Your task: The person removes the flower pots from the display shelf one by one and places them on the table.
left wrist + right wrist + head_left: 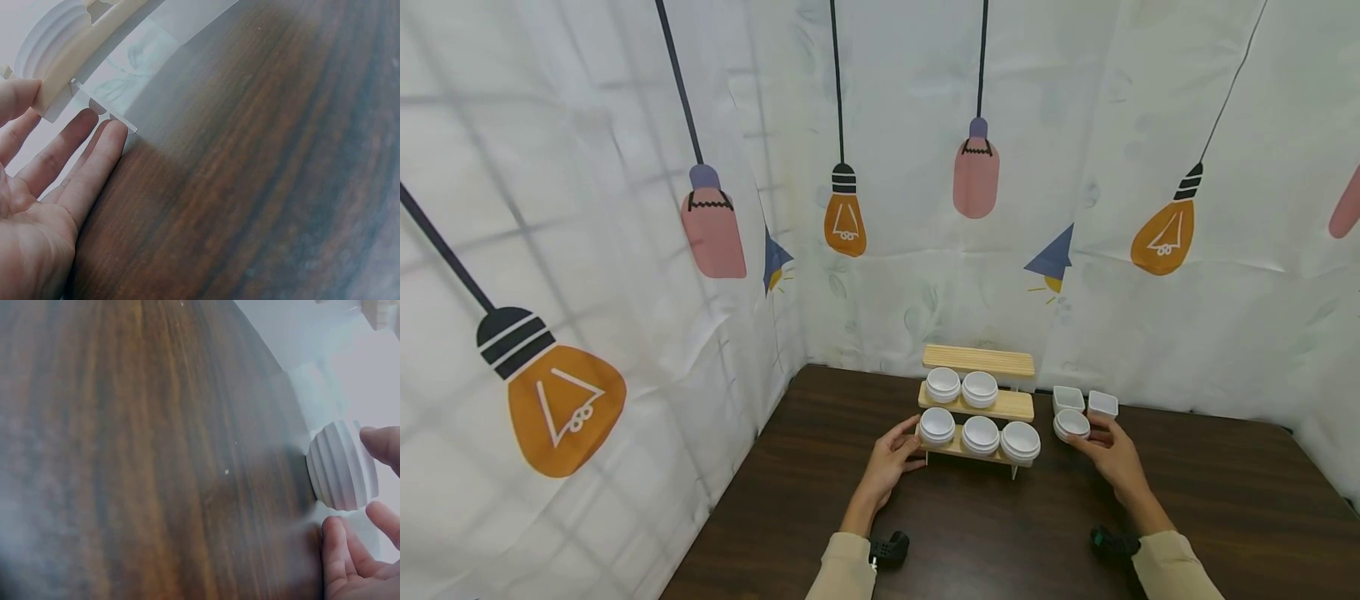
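Head view looks forward-down at the tiered wooden rack (977,360); up close, left wrist view shares its left end, right wrist view the ribbed bowl (340,467) right of it.

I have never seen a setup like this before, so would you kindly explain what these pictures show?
There is no robot here: a person works with two bare hands. The wide picture is taken from the person's head, the other two from the left and right wrists. On the dark brown wood-grain table stands a tiered rack of light wood bearing five round white bowls; to its right are two square white dishes. The left hand holds the rack's lower left end; the right hand grips a round, ribbed white bowl. Whether that bowl is lifted is hard to tell.
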Demonstrator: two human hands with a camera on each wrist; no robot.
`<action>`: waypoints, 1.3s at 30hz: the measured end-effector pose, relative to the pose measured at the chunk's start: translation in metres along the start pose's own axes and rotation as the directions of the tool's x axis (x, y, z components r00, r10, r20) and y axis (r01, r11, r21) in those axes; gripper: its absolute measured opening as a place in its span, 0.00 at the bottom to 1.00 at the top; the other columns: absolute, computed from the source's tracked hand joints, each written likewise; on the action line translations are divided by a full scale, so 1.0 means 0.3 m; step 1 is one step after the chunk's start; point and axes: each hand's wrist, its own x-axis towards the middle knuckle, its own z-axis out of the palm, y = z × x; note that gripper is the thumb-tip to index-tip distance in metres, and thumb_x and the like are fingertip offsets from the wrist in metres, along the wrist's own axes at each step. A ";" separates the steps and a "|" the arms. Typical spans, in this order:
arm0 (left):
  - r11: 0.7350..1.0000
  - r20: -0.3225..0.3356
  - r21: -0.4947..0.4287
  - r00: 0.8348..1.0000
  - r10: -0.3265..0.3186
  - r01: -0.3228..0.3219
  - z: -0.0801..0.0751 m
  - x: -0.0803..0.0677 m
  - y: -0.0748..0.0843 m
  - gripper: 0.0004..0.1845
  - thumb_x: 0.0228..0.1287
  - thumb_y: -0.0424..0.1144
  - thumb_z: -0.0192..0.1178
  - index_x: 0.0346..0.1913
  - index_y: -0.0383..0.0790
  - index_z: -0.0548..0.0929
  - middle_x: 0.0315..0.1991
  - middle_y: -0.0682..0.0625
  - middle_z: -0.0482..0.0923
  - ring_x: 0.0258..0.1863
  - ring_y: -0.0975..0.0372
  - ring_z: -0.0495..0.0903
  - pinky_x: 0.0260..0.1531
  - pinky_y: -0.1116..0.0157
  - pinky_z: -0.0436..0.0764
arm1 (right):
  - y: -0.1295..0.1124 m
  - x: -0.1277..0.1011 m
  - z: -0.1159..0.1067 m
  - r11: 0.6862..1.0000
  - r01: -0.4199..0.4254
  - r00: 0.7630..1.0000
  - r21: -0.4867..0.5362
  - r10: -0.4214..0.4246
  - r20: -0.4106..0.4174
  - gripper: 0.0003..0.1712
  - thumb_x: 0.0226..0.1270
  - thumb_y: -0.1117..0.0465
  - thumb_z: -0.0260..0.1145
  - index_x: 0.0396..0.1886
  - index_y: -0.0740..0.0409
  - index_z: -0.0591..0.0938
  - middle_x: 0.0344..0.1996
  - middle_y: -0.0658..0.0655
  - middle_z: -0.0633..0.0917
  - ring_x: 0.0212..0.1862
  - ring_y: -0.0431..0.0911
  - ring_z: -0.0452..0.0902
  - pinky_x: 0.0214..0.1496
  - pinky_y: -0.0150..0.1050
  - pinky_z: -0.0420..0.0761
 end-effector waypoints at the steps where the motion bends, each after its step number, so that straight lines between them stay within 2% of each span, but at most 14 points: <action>1: 1.000 0.001 -0.001 1.000 0.002 -0.002 0.000 0.000 0.000 0.26 0.78 0.40 0.56 0.75 0.42 0.70 0.56 0.40 0.81 0.54 0.53 0.83 0.55 0.51 0.87 | 0.001 -0.003 -0.001 1.000 -0.008 1.000 0.003 0.008 -0.008 0.45 0.69 0.46 0.72 0.75 0.64 0.64 0.65 0.72 0.73 0.58 0.57 0.77 0.39 0.22 0.76; 4: 1.000 0.001 0.000 1.000 0.005 -0.005 -0.001 0.001 0.000 0.26 0.78 0.39 0.56 0.75 0.41 0.70 0.56 0.40 0.81 0.55 0.53 0.83 0.55 0.51 0.87 | 0.000 -0.015 -0.003 0.999 -0.032 0.998 0.015 0.032 -0.059 0.42 0.69 0.47 0.71 0.74 0.63 0.67 0.62 0.70 0.75 0.51 0.47 0.77 0.38 0.24 0.76; 7: 1.000 0.000 0.004 1.000 0.002 -0.002 -0.001 0.002 -0.002 0.27 0.78 0.39 0.56 0.76 0.41 0.70 0.56 0.40 0.81 0.55 0.53 0.83 0.55 0.52 0.88 | -0.008 -0.030 -0.006 0.998 -0.056 0.992 0.036 0.060 -0.110 0.38 0.71 0.48 0.70 0.73 0.61 0.69 0.60 0.68 0.77 0.45 0.38 0.73 0.37 0.25 0.76; 10: 1.000 -0.001 0.005 1.000 0.002 -0.002 -0.002 0.001 -0.003 0.27 0.78 0.40 0.56 0.76 0.41 0.69 0.56 0.40 0.81 0.55 0.53 0.83 0.54 0.52 0.88 | -0.022 -0.044 -0.011 0.996 -0.069 0.988 0.049 0.075 -0.134 0.37 0.72 0.48 0.68 0.73 0.60 0.70 0.58 0.64 0.78 0.44 0.37 0.72 0.36 0.26 0.76; 12: 1.000 0.000 0.000 1.000 0.005 -0.005 -0.002 -0.001 -0.002 0.26 0.79 0.39 0.56 0.76 0.41 0.69 0.56 0.40 0.81 0.54 0.53 0.83 0.54 0.52 0.88 | -0.034 -0.053 -0.013 0.996 -0.068 0.986 0.064 0.077 -0.147 0.35 0.72 0.48 0.68 0.72 0.59 0.71 0.55 0.58 0.79 0.45 0.36 0.71 0.37 0.25 0.76; 15: 1.000 -0.002 -0.004 1.000 0.005 -0.005 -0.002 -0.001 -0.001 0.26 0.78 0.39 0.56 0.76 0.41 0.70 0.56 0.40 0.81 0.54 0.53 0.84 0.54 0.51 0.88 | -0.057 -0.063 -0.015 0.995 -0.024 0.984 0.092 0.040 -0.171 0.32 0.72 0.49 0.69 0.69 0.58 0.74 0.46 0.44 0.81 0.44 0.32 0.71 0.38 0.22 0.75; 18: 1.000 -0.002 0.003 1.000 0.003 -0.003 -0.002 0.001 -0.001 0.26 0.78 0.40 0.56 0.76 0.42 0.70 0.56 0.39 0.81 0.54 0.53 0.84 0.54 0.52 0.88 | -0.088 -0.073 -0.012 0.991 0.057 0.980 0.119 -0.032 -0.198 0.29 0.72 0.52 0.70 0.66 0.61 0.77 0.36 0.31 0.79 0.41 0.26 0.72 0.40 0.19 0.75; 21: 1.000 -0.002 0.009 1.000 0.000 0.000 -0.002 0.000 -0.001 0.26 0.78 0.40 0.56 0.76 0.42 0.70 0.56 0.39 0.81 0.54 0.52 0.83 0.54 0.52 0.88 | -0.128 -0.084 -0.007 0.982 0.135 0.972 0.135 -0.104 -0.212 0.25 0.72 0.54 0.70 0.62 0.63 0.79 0.33 0.27 0.78 0.40 0.24 0.73 0.39 0.20 0.75; 28: 1.000 -0.006 0.009 1.000 -0.003 0.003 0.001 0.000 -0.002 0.26 0.78 0.40 0.56 0.75 0.42 0.70 0.56 0.40 0.81 0.54 0.52 0.84 0.55 0.51 0.87 | -0.237 -0.103 0.012 0.974 0.212 0.966 0.076 -0.198 -0.168 0.22 0.72 0.55 0.69 0.59 0.62 0.81 0.34 0.33 0.81 0.39 0.27 0.74 0.40 0.24 0.75; 35: 1.000 -0.005 0.010 1.000 0.003 -0.003 0.002 -0.001 -0.002 0.26 0.79 0.40 0.56 0.76 0.41 0.70 0.55 0.40 0.81 0.55 0.52 0.84 0.55 0.50 0.87 | -0.325 -0.105 0.040 0.954 0.300 0.952 0.001 -0.299 -0.062 0.22 0.74 0.51 0.67 0.61 0.58 0.80 0.47 0.55 0.85 0.42 0.27 0.76 0.45 0.26 0.76; 39: 1.000 -0.003 0.011 1.000 0.003 -0.003 0.001 0.000 -0.003 0.27 0.78 0.40 0.56 0.76 0.41 0.70 0.56 0.39 0.81 0.54 0.52 0.84 0.55 0.51 0.87 | -0.362 -0.099 0.062 0.939 0.345 0.939 0.009 -0.344 -0.006 0.22 0.74 0.53 0.67 0.61 0.59 0.80 0.51 0.62 0.85 0.43 0.29 0.77 0.47 0.25 0.77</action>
